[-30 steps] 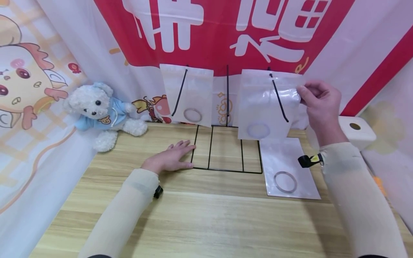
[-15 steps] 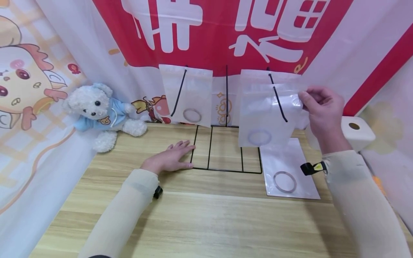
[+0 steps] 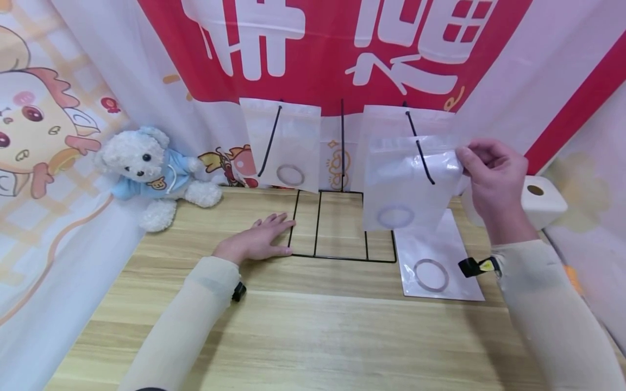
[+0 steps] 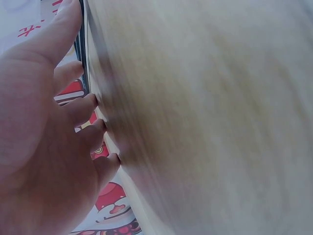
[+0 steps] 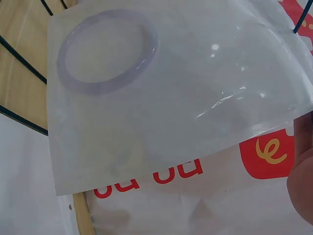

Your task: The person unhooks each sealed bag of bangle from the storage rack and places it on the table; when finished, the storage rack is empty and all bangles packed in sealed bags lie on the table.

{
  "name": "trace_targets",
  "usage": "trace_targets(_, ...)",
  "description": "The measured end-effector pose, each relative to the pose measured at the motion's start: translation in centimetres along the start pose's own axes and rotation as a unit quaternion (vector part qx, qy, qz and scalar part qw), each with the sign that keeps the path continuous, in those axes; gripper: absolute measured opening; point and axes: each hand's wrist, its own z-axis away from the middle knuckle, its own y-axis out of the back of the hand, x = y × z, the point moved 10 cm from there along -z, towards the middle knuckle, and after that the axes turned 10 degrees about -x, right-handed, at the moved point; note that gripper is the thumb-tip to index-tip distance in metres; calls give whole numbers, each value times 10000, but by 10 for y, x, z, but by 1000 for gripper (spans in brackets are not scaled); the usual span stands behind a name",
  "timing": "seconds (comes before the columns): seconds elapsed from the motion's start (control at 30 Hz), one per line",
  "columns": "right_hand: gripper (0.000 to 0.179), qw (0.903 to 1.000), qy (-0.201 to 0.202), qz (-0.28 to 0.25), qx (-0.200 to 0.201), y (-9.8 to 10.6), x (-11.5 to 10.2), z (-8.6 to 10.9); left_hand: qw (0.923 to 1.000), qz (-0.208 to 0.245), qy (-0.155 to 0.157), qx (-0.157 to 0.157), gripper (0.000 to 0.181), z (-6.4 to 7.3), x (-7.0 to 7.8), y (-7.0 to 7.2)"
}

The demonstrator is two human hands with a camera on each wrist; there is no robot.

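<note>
Right fingers: my right hand (image 3: 496,174) pinches the upper right edge of the front zip-top bag (image 3: 415,184), which sits partway along the right-hand hook (image 3: 427,165), ahead of the rear bag (image 3: 382,122) on the same rod. Left fingers: my left hand (image 3: 256,239) lies spread and relaxed at the left bar of the black wire base (image 3: 342,257), gripping nothing.

Risks, as I judge them. I hold only one side, so a sideways pull could skew the bag and tear its hanging hole against the rod. Too quick a tug could jerk the stand; my left hand probably steadies it, and lifting that hand would invite tipping. The film looks slick and could slip from a pinch this shallow.

Materials. Front bag: thin, milky, glossy plastic, bright creases near my thumb, a flat pale-violet ring (image 3: 395,216) low inside. Hook: slim, round, black rod, tilted down towards me. Another bag (image 3: 420,231) lies flat on the desk (image 3: 313,336), a greyish ring (image 3: 431,275) showing through its sheen. Desk: pale wood grain with long streaks.
</note>
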Motion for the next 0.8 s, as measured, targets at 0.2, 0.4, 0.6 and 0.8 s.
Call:
trace_targets(0.2, 48, 10000, -27, 16, 44, 2, 0, 9, 10000, -36, -5, 11, 86, 1, 1, 1)
trace_targets(0.4, 50, 9997, 129, -195, 18, 1, -3, 18, 10000, -27, -35, 23, 85, 1, 1, 1)
trace_targets(0.6, 48, 9995, 210, -221, 89, 3, -6, 28, 10000, -25, -54, 27, 85, 0, 1, 1)
trace_targets(0.8, 45, 9991, 283, -234, 199, 6, -7, 38, 10000, -56, -49, 44, 85, 0, 0, 1)
